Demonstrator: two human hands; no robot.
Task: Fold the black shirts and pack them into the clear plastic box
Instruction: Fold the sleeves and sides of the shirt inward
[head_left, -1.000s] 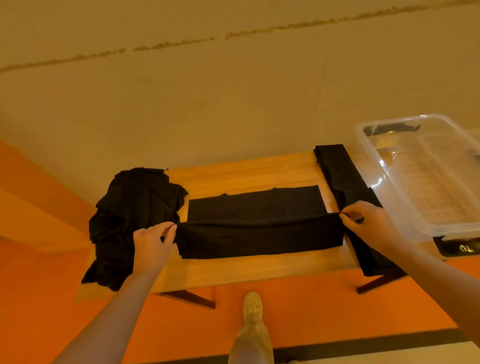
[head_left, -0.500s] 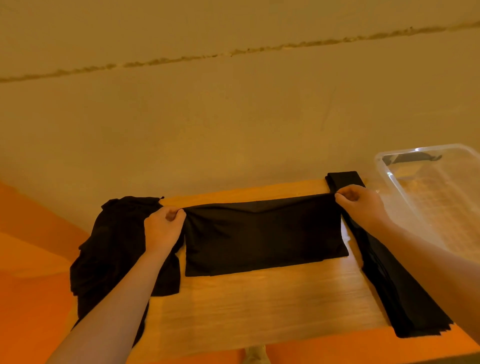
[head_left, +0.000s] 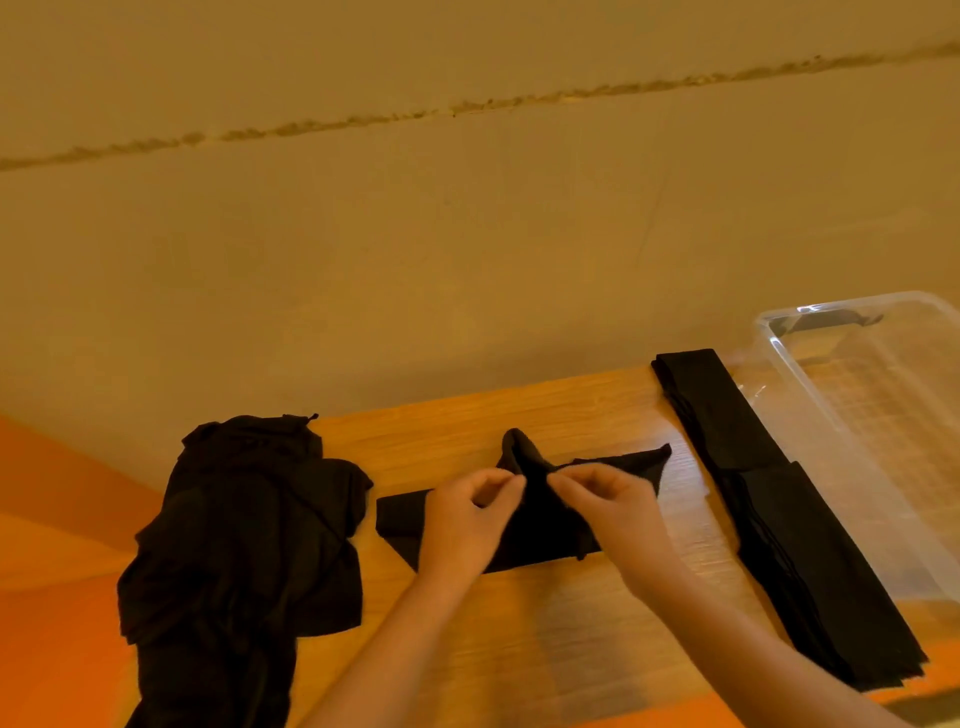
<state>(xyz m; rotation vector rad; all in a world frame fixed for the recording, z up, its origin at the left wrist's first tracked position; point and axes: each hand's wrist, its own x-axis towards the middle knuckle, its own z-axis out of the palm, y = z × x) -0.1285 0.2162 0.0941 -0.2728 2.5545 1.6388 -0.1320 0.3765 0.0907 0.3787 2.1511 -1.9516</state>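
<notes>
Black shirt (head_left: 540, 525) mid-table | left hand (head_left: 462, 519) pinching it | right hand (head_left: 613, 512) pinching it, fingertips nearly meeting

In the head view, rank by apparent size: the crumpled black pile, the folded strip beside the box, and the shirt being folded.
1. Crumpled black pile
2. Folded strip, though it looks close to the pile
3. Shirt being folded, partly hidden by both hands
</notes>
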